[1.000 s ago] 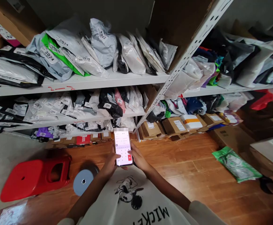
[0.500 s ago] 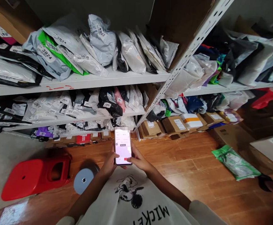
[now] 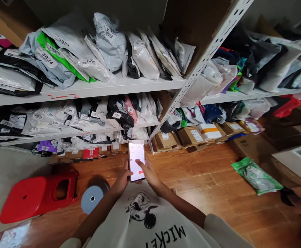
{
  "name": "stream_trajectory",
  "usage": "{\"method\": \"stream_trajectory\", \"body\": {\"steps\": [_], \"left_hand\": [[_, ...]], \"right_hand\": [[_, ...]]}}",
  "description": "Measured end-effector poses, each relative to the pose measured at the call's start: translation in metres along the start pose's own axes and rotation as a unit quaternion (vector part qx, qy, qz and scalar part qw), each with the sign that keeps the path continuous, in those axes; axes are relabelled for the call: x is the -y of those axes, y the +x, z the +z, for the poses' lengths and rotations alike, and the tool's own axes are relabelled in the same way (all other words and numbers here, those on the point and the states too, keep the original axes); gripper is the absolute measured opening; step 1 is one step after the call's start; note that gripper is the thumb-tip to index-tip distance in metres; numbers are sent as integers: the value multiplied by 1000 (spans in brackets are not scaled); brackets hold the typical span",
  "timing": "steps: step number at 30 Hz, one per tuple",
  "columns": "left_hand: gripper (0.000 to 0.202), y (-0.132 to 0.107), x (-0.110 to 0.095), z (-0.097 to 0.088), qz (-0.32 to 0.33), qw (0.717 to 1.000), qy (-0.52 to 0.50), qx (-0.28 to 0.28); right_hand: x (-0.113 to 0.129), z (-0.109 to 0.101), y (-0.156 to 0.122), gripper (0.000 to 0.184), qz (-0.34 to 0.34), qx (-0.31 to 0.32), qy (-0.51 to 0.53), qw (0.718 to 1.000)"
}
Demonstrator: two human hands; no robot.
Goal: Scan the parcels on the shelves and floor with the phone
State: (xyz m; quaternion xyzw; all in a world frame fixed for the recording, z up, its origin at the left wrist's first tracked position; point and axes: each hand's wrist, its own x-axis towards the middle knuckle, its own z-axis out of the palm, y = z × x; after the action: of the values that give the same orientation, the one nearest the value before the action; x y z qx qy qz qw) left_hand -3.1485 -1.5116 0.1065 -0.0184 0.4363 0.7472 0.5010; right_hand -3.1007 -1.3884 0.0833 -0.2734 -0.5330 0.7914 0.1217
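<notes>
A smartphone (image 3: 137, 167) with a bright screen is held upright in front of my shirt, its lower half between my two hands. My left hand (image 3: 123, 176) grips the phone's left side, its thumb by the lower left edge of the screen. Around the right side of the phone is my right hand (image 3: 150, 175), with its thumb reaching over the middle of the screen. A red button shows low on the screen; the small text cannot be read. The fingers behind the phone are mostly hidden.
White metal shelves (image 3: 114, 86) ahead hold several numbered parcel bags. Cardboard boxes (image 3: 191, 136) line the floor under the right shelf. A red stool (image 3: 26, 196) and a blue-grey round object (image 3: 92, 199) are at left. A green bag (image 3: 257, 175) lies right, near another person's hand (image 3: 300, 199).
My right thumb has moved up from the red button at the bottom to the middle of the screen. The phone sits slightly farther right in view, and the camera has shifted a little.
</notes>
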Motion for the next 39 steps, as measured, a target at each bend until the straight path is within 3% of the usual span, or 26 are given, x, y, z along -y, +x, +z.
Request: {"method": "stream_trajectory", "body": {"steps": [7, 16, 21, 23, 29, 39], "left_hand": [[92, 3, -2, -7, 27, 999, -35, 15], [95, 1, -6, -3, 22, 1000, -1, -16], [84, 2, -6, 2, 46, 992, 98, -68], [83, 3, -6, 1, 46, 992, 92, -73], [84, 4, -2, -8, 25, 999, -8, -25], [86, -8, -14, 6, 8, 1000, -19, 17]], "right_hand": [[-6, -21, -1, 40, -14, 93, 35, 995], [-6, -22, -1, 44, -11, 105, 15, 994], [3, -23, -8, 68, -37, 200, -17, 979], [4, -22, -10, 75, -43, 218, -19, 975], [-2, -16, -5, 43, -28, 119, -17, 992], [-4, -27, -3, 50, 16, 124, 32, 992]]}}
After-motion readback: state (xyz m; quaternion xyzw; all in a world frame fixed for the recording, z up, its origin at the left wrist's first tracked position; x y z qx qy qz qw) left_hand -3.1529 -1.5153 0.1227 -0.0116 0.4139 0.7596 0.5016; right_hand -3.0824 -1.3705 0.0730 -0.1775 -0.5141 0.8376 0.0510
